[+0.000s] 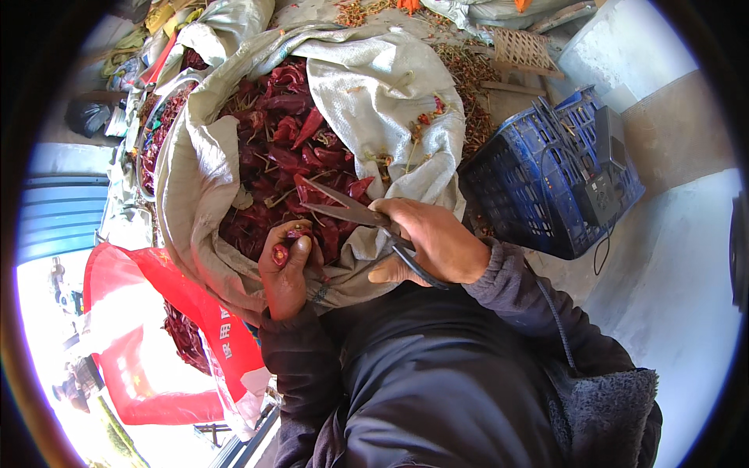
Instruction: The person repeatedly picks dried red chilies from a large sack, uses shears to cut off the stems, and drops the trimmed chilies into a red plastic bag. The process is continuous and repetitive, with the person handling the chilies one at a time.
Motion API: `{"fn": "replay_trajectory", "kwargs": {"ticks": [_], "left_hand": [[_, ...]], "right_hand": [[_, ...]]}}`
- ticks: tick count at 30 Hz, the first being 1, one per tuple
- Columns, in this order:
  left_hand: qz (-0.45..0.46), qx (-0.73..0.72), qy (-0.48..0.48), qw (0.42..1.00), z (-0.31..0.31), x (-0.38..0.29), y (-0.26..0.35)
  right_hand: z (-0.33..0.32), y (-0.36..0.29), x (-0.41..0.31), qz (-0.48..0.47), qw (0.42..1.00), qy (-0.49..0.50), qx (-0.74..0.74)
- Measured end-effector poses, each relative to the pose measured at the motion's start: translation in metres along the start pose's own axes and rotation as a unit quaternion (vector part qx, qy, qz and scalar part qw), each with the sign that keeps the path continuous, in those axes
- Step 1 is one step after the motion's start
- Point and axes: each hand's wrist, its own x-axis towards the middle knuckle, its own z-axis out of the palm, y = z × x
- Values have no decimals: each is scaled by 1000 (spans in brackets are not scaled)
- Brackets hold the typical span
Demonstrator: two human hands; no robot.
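A large white woven sack (386,76) with rolled-down sides holds a heap of dried red chili peppers (287,134). Over its near edge, my left hand (287,269) grips dark red chili peppers (280,254), whose cut or stem ends show between thumb and fingers. My right hand (433,240) holds a pair of metal scissors (345,209) with dark handles. The scissors' blades are spread and point left above the heap, a little above my left hand. They do not appear to touch the peppers in that hand. Several stem bits lie on the sack's folded cloth.
At the right a blue plastic crate (526,187) carries a dark device with a cable. A red bag (234,333) with peppers stands at the lower left. Behind it, a basin (142,158) holds more peppers. Loose stems and debris (468,88) cover floor beyond the sack.
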Motion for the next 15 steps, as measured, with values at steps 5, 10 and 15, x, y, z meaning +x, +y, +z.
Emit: {"fn": "replay_trajectory", "kwargs": {"ticks": [5, 10, 15], "left_hand": [[-26, -65, -2, 998, 1, 4, -4], [-39, -148, -37, 987, 1, 7, -10], [-61, -242, -84, 965, 3, 6, -18]], "right_hand": [[4, 5, 2, 17, 998, -25, -47], [9, 2, -1, 22, 996, -45, -72], [11, -1, -2, 11, 995, -48, -86]]}}
